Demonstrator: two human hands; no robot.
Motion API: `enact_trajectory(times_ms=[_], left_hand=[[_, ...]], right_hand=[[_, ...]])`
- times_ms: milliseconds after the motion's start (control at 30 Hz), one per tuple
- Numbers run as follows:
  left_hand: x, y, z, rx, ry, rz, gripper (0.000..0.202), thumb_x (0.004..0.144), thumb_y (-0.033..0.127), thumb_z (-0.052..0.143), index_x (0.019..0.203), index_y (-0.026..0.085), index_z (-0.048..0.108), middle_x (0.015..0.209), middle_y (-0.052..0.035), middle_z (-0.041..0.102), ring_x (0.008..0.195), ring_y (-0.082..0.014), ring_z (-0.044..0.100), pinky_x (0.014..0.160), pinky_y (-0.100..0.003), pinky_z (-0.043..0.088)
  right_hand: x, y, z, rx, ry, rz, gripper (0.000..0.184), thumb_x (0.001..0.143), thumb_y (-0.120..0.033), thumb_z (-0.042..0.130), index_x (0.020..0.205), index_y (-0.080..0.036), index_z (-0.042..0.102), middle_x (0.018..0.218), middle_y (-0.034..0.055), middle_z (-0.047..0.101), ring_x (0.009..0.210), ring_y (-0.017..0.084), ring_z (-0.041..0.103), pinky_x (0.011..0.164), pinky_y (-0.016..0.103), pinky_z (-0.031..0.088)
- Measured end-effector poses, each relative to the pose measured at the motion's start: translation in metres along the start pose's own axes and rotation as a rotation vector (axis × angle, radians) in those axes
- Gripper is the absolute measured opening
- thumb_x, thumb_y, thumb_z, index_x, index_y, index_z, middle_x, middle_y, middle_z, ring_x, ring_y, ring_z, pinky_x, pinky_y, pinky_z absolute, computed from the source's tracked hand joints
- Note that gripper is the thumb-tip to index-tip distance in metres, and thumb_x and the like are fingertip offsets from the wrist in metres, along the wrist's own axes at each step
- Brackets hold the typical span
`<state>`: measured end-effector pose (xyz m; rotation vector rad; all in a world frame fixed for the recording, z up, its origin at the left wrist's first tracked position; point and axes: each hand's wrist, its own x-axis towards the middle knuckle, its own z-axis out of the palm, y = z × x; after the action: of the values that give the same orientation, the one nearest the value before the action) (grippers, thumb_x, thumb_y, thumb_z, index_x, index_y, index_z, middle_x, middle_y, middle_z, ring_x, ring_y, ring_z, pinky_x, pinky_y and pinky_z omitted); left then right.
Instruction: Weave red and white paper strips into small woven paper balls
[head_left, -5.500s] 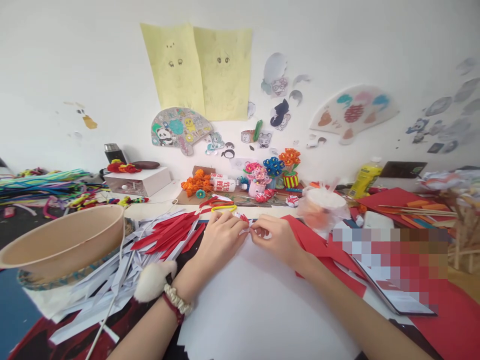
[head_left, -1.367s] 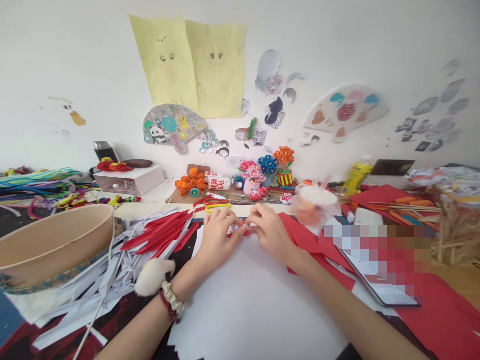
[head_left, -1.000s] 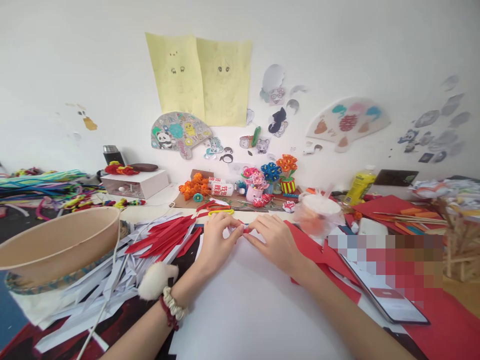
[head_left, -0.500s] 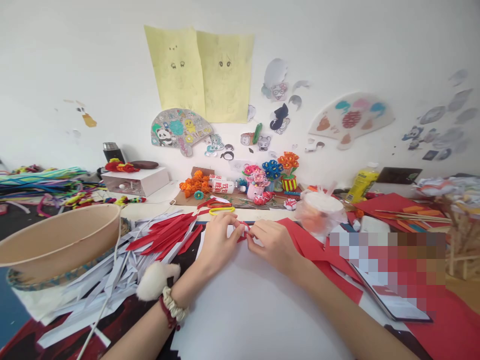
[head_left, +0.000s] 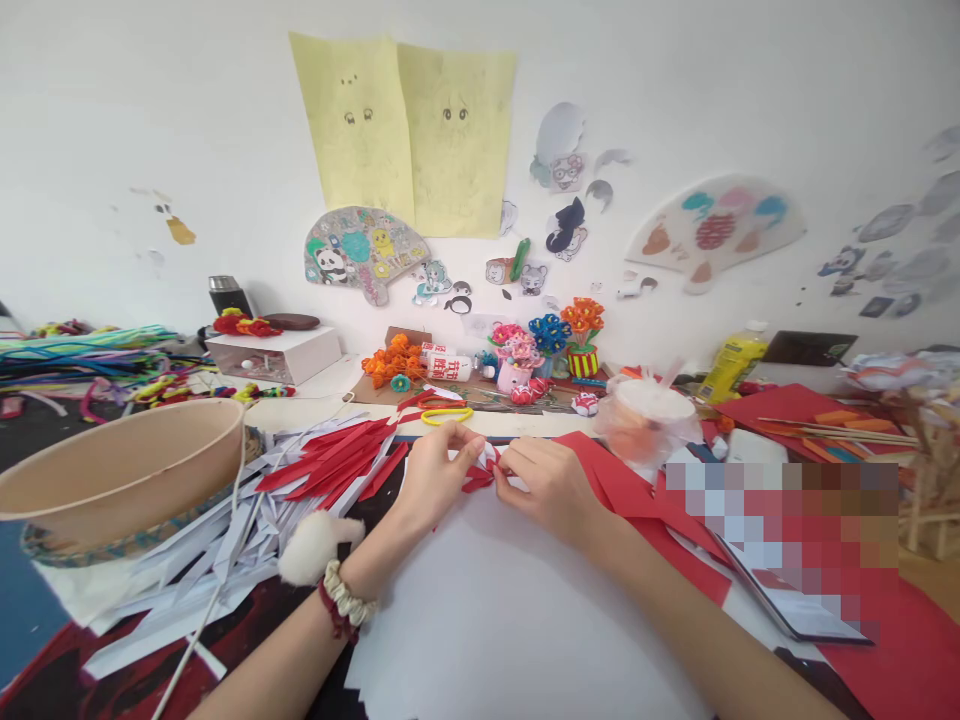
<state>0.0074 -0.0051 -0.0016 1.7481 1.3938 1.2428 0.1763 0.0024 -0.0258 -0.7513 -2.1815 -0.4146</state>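
My left hand [head_left: 436, 476] and my right hand [head_left: 546, 483] meet over a white sheet [head_left: 517, 620] at the middle of the table. Both pinch a small folded piece of red and white paper [head_left: 484, 467] between fingertips. The piece is mostly hidden by my fingers. A fluffy white pompom on a hair tie [head_left: 321, 549] sits at my left wrist. A pile of red and white paper strips [head_left: 330, 462] lies just left of my left hand.
A tan bowl [head_left: 120, 476] stands at the left on loose white strips. Red paper sheets [head_left: 645, 500] lie right of my hands, with a plastic-wrapped cup [head_left: 645, 418] behind them. Paper flower pots [head_left: 547, 345], a glue bottle [head_left: 448, 366] and yellow-handled scissors [head_left: 446, 413] line the back.
Both hands stay together on the folded piece, with fingers shifting slightly on it. The view wobbles a little between frames.
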Motion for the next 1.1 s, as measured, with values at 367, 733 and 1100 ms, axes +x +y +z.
enact_trajectory(times_ms=[367,733,1100], left_hand=[[0.0,0.004,-0.007,-0.073,0.055,0.174,0.021,0.085,0.038,0.057,0.077,0.019,0.058,0.099,-0.0072,0.07,0.095,-0.0227,0.065,0.087,-0.036,0.048],[-0.009,0.019,-0.008,0.074,-0.074,0.469,0.011,0.086,0.03,0.06,0.08,0.021,0.062,0.113,-0.0076,0.064,0.11,-0.0237,0.057,0.096,-0.039,0.042],[-0.017,0.021,-0.005,0.374,0.058,0.565,0.003,0.085,0.023,0.062,0.084,0.025,0.063,0.114,-0.0008,0.063,0.108,-0.022,0.05,0.094,-0.039,0.031]], right_hand=[[0.014,0.007,-0.016,0.736,0.211,0.8,0.022,0.086,-0.043,0.056,0.085,-0.021,0.059,0.084,0.004,0.061,0.078,0.019,0.056,0.065,0.03,0.046],[0.014,0.005,-0.011,1.721,-0.164,0.967,0.027,0.081,-0.044,0.067,0.096,-0.021,0.066,0.083,0.0014,0.061,0.073,0.014,0.057,0.071,0.03,0.049],[0.015,0.006,-0.011,1.692,-0.133,1.003,0.035,0.08,-0.048,0.068,0.103,-0.021,0.066,0.079,0.0013,0.061,0.064,0.011,0.053,0.057,0.025,0.041]])
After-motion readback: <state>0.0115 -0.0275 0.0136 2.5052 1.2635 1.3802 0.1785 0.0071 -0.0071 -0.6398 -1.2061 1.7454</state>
